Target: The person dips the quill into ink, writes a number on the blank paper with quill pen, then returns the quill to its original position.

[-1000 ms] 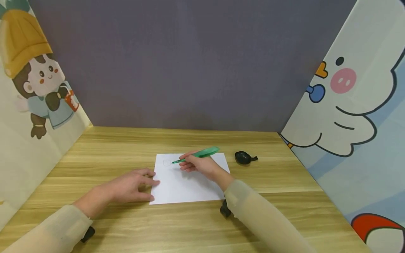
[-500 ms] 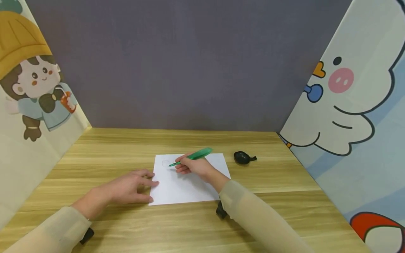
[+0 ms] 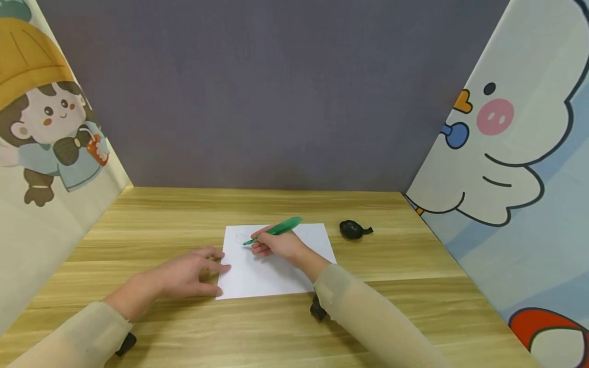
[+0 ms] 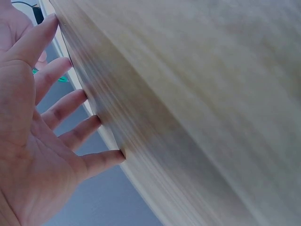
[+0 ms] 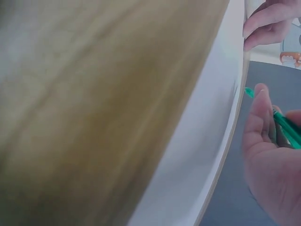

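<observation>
A white sheet of paper (image 3: 276,271) lies flat in the middle of the wooden desk (image 3: 294,322). My right hand (image 3: 273,244) grips a green pen (image 3: 276,229) and holds its tip on the sheet's upper left part, beside a faint drawn circle (image 3: 241,238). In the right wrist view the green pen (image 5: 282,123) runs between thumb and fingers over the paper (image 5: 202,141). My left hand (image 3: 188,273) lies flat with spread fingers, its fingertips on the paper's left edge. The left wrist view shows the left hand (image 4: 42,122) with straight fingers (image 4: 66,106) against the desk (image 4: 197,108).
A small black object (image 3: 353,229) with a short tail lies on the desk right of the paper. A grey back wall (image 3: 276,92) and cartoon side panels (image 3: 506,153) enclose the desk on three sides. Bare wood surrounds the sheet.
My right hand and the pen have slid a little to the left across the paper, toward the faint circle. The left hand has stayed in place.
</observation>
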Action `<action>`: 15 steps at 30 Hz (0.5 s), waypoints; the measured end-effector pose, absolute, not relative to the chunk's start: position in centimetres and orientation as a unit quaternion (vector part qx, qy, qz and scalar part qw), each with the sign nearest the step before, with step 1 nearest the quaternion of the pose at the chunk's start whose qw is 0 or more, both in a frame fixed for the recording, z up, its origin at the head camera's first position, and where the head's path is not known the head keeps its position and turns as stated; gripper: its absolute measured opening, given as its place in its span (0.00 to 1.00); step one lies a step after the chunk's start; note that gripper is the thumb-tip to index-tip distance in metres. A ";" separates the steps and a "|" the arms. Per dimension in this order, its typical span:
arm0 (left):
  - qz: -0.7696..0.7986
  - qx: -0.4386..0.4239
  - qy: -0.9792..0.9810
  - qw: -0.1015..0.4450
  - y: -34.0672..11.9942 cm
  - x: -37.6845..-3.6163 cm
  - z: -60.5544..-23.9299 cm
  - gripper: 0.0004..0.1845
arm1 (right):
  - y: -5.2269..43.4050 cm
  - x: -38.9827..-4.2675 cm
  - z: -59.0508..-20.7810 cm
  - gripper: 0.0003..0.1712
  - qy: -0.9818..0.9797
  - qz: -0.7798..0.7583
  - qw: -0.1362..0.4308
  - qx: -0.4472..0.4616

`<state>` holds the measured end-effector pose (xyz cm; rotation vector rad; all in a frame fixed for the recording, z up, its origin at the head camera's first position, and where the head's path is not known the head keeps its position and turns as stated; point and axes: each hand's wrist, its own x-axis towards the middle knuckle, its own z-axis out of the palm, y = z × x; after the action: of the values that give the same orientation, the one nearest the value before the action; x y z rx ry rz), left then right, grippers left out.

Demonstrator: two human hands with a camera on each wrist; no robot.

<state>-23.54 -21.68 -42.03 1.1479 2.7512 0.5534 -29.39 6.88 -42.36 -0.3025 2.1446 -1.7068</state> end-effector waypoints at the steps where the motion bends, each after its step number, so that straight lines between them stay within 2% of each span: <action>1: 0.184 0.377 0.906 0.056 -21.7 -23.5 -42.0 0.33 | 6.8 -29.4 -42.3 0.20 0.763 -0.608 0.190 -0.108; 15: 0.177 0.379 0.907 0.048 -21.7 -23.6 -42.2 0.33 | 6.2 -29.3 -42.1 0.19 0.770 -0.603 0.184 -0.101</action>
<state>-23.58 -21.73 -42.18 1.1564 2.7661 0.5401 -29.25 6.19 -42.09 -0.2848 2.1697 -1.6998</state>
